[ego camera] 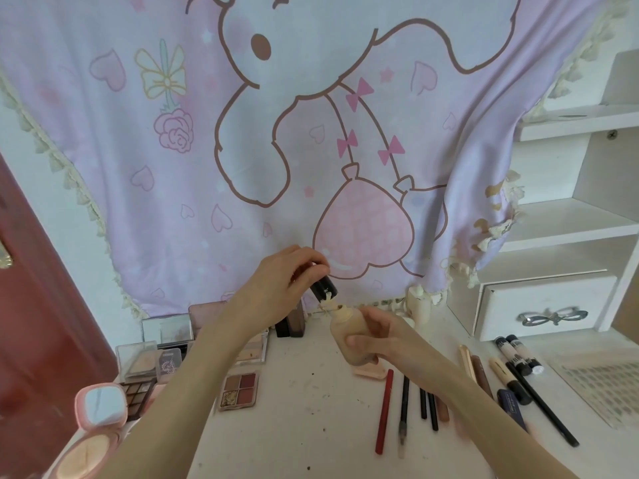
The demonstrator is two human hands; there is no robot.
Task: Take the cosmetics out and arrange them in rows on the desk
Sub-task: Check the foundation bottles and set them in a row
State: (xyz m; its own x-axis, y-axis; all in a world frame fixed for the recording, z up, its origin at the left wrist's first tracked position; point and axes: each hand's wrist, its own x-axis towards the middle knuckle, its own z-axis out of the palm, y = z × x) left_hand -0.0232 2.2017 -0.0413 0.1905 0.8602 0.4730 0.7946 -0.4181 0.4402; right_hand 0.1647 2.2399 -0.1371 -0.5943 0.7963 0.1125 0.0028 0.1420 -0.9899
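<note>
At the far left of the surface (294,426) an open pink compact (98,409) lies beside eyeshadow palettes (238,390) and clear cases. Above mid-surface, the left hand (280,285) has its fingers (311,262) curled round a black cap (323,286), held tilted just up and left of the open neck of a beige foundation bottle (349,335). The right hand (383,340) grips that bottle round its body, long axis leaning up and left toward the cap. Cap and neck are nearly touching, so closing it looks like a short push down and right by the left hand. To the right, pencils (404,409) and tubes (517,352) lie in rough rows before a white drawer unit (539,305).
</note>
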